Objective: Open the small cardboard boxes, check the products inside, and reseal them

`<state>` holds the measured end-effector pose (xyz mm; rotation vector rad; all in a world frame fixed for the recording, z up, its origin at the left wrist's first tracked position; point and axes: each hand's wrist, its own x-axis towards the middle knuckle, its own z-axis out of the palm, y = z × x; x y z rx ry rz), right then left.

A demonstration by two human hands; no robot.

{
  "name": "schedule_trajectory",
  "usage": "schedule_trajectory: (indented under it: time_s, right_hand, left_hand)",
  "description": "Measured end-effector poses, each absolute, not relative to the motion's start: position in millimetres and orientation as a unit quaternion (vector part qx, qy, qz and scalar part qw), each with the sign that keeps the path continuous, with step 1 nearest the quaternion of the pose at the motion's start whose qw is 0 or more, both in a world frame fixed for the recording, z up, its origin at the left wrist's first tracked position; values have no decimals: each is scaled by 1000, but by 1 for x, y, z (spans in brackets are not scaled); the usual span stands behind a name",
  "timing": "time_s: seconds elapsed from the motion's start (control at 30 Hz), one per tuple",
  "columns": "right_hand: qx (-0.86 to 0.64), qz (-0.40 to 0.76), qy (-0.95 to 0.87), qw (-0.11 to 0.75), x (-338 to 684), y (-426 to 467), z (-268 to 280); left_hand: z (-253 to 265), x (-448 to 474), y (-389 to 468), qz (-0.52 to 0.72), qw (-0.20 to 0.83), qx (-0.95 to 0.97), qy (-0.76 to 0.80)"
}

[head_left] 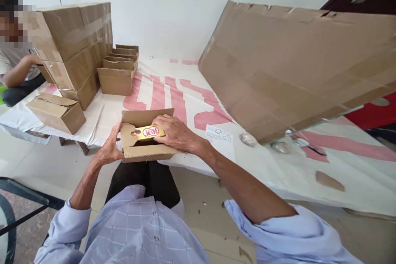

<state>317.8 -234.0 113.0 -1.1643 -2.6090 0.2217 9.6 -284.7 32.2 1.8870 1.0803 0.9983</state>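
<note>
Under the right hand (pixel 173 132), its end pinched: yellow box (pixel 142 133), at the mouth of an open carton (pixel 148 154). Left hand (pixel 109 148) grips carton's near end. Probably light, crushable; hold by edges.

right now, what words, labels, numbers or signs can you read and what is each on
Nothing reads with certainty.
Yellow box: red characters in a red outline, too small and blurred.
Paper sheet: outlined marks, too small.
Tablecloth: large pink shapes, no readable word.
</note>
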Motion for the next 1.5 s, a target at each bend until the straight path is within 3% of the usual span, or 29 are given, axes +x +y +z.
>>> schedule_trajectory:
  time_s: [0.27,0.4,0.63,0.77,0.83,0.9,1.0,1.07,1.23,1.5]
  right_hand:
    - [-440,207,-710,509,367,-228,146]
    - [-420,244,-619,617,390,-225,153]
    - [-425,370,-560,608,390,-233,129]
    - [-434,398,-523,616,384,-237,107]
    - [-435,425,-486,628,377,-239,96]
    - [-426,465,-443,637,366,-243,83]
    - [-406,525,-391,637,341,-252,63]
    - [-394,553,-366,637,324,-261,50]
    - [-380,603,-329,619,306,-282,32]
    - [-360,664,-353,552,312,-292,31]
  left_hand:
    - [34,-11,-215,410,394,695,440]
    - [49,-28,-163,420,375,696,445]
    - [69,-54,-124,439,300,704,471]
    - [56,-50,-168,457,143,673,564]
    - [48,-33,-204,481,111,654,574]
    - [40,-5,-238,487,194,656,544]
    - [35,46,-271,459,412,642,456]
    - [36,76,-279,457,489,626,400]
    - [46,104,-269,544,516,540,383]
    - [49,102,-259,550,545,498,390]
